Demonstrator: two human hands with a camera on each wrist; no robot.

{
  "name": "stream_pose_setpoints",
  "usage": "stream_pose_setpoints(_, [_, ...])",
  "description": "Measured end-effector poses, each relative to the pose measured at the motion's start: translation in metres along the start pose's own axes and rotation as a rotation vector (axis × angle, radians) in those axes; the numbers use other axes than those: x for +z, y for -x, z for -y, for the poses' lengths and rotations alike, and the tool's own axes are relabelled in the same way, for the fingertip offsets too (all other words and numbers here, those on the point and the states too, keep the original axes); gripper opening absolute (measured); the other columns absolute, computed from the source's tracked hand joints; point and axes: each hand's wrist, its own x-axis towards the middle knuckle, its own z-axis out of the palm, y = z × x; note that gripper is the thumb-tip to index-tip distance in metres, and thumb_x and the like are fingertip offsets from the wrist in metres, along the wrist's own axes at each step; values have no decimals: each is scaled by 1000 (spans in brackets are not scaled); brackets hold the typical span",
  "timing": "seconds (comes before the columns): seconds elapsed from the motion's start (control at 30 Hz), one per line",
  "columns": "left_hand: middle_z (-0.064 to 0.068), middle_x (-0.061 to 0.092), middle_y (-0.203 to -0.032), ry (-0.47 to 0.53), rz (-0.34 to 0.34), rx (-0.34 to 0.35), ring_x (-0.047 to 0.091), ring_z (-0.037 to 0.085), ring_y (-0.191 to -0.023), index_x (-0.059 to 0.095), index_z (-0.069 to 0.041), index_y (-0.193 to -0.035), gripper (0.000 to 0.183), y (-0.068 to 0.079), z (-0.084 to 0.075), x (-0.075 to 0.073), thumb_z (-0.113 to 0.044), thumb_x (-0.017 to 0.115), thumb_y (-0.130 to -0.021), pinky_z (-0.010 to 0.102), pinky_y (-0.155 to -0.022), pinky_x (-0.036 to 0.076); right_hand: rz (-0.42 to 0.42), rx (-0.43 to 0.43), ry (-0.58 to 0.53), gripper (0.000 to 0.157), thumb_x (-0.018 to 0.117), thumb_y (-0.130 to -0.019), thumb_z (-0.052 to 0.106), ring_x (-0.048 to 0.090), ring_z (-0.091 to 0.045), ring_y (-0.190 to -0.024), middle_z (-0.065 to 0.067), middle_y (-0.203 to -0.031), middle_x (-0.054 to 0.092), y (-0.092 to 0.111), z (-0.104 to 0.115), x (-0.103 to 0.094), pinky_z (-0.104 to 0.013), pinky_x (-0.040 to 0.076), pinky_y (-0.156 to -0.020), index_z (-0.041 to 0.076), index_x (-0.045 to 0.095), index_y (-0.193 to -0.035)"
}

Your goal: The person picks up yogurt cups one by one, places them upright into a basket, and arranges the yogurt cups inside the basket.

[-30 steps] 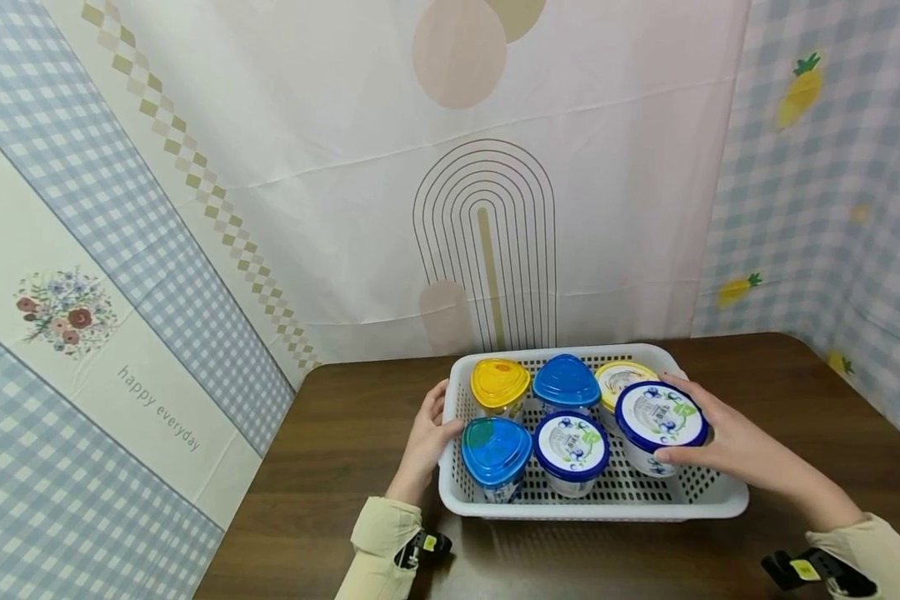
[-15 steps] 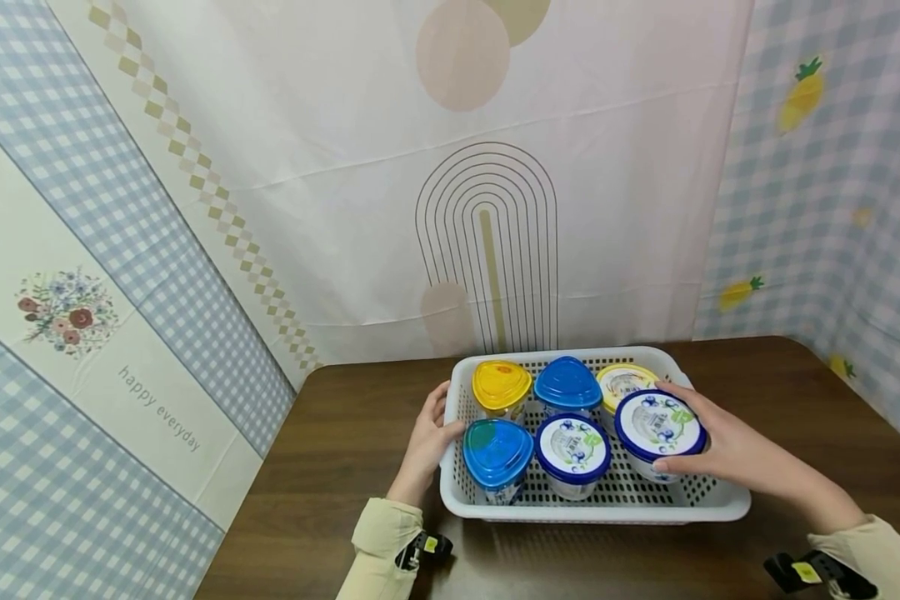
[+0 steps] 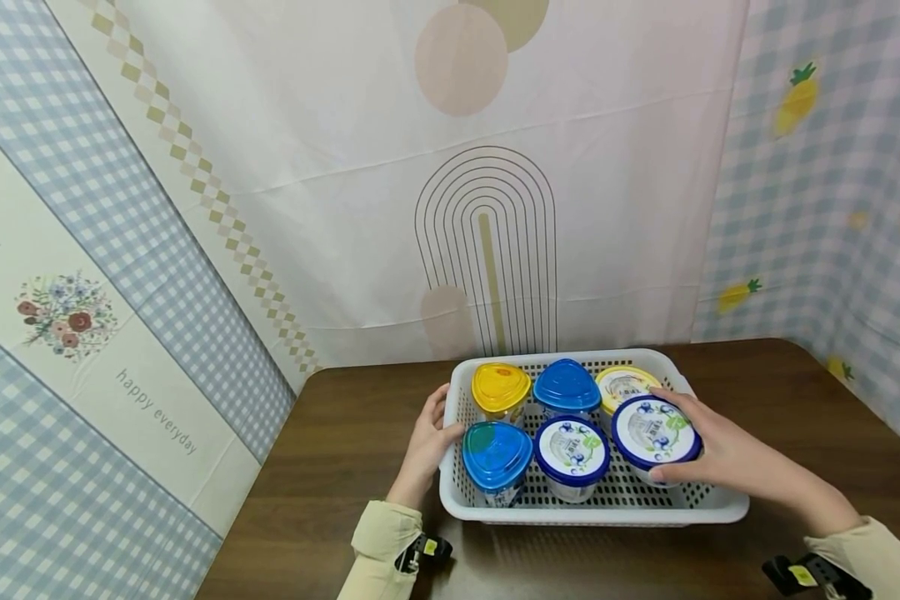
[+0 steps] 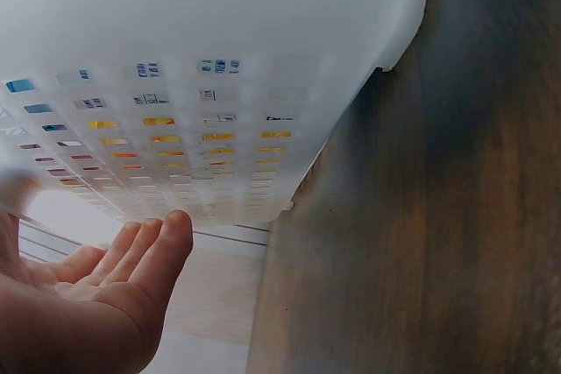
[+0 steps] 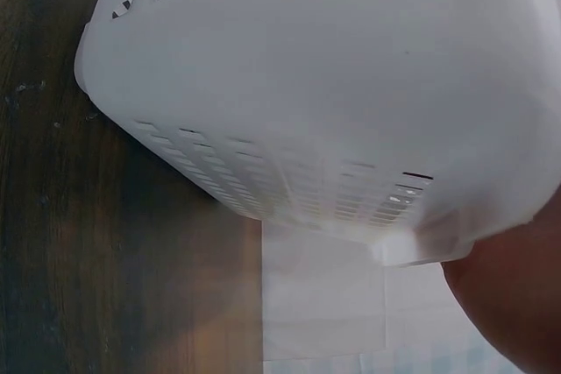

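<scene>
My right hand (image 3: pixel 727 446) holds a round tub with a white-and-blue lid (image 3: pixel 656 429) by its sides, at the right of a white plastic basket (image 3: pixel 592 516). The tub's lower part is hidden by the lid and basket. At the basket's left end, my left hand (image 3: pixel 423 437) grips the rim, thumb over it and fingers along the outer wall. A matching blueberry-print tub (image 3: pixel 572 450) stands beside the held one. Behind that is a yellow-lidded round tub (image 3: pixel 621 382). In the right wrist view, the basket wall hides most of the right hand (image 5: pixel 513 278).
Three containers with triangular lids share the basket: one yellow (image 3: pixel 499 386), one blue at the back (image 3: pixel 567 383), one blue in front (image 3: pixel 497 454). The brown wooden table (image 3: pixel 322 467) extends on both sides. A patterned cloth (image 3: pixel 360 250) hangs behind it.
My right hand has lowered the held tub slightly into the basket and moved it a little left and towards me. The left hand keeps its place on the rim.
</scene>
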Motion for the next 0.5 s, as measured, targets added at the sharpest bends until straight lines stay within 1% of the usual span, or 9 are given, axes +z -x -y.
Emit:
stream_pose_setpoints(0.13, [28, 47, -144, 2, 13, -5, 53, 44, -124, 31, -1, -154, 72, 8, -17, 2, 3, 60, -87, 60, -104, 43, -4, -7, 12, 110, 88, -75, 43, 53, -42, -113, -29, -139, 41, -1, -1, 2, -53, 50, -80, 3, 25, -155])
stream_pose_setpoints(0.2, [28, 47, -143, -1, 15, -4, 53, 43, -123, 31, 0, -154, 72, 11, -21, 2, 3, 60, -87, 59, -104, 43, -4, -12, 22, 110, 88, -75, 43, 52, -42, -114, -29, -139, 41, -1, 0, 3, -53, 49, -81, 2, 26, -155])
stream_pose_setpoints(0.3, [28, 47, -143, -2, 14, -4, 54, 42, -124, 32, 0, -154, 72, 11, -23, 3, 3, 60, -87, 59, -104, 43, -3, -20, 27, 110, 88, -74, 44, 52, -42, -115, -30, -141, 40, -1, 0, 4, -53, 49, -81, 2, 26, -155])
stream_pose_setpoints(0.5, [27, 48, -143, -1, 9, -6, 54, 42, -123, 32, -1, -154, 73, 11, -20, 2, 2, 60, -87, 60, -104, 43, 15, -17, 14, 108, 88, -75, 45, 52, -43, -116, -30, -141, 40, -2, -1, 7, -55, 50, -82, 2, 28, -154])
